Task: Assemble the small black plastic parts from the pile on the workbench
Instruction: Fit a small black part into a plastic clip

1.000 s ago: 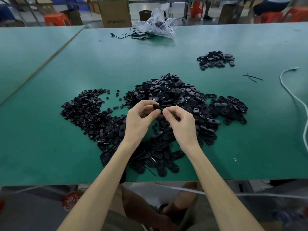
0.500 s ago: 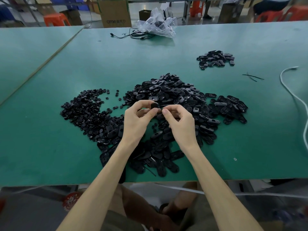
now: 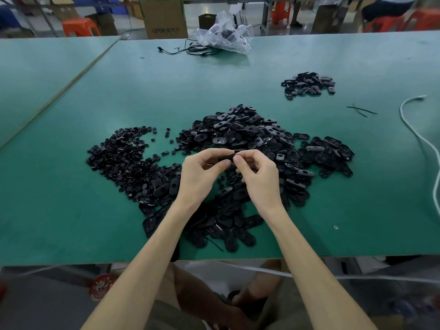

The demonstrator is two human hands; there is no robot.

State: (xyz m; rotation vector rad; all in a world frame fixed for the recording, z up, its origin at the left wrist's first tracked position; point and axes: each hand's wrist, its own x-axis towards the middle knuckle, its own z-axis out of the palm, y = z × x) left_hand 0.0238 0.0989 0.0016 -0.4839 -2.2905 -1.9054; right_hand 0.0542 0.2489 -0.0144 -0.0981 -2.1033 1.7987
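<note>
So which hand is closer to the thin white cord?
Right. The right hand is left of the thin white cord; the left hand sits farther left.

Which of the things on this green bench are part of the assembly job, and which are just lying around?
For the job: left hand and right hand pinching a black part; main pile of oval parts; heap of small round parts; small far heap, probably finished.
Lying about: plastic bag; black cable; white cord; thin black strips.
</note>
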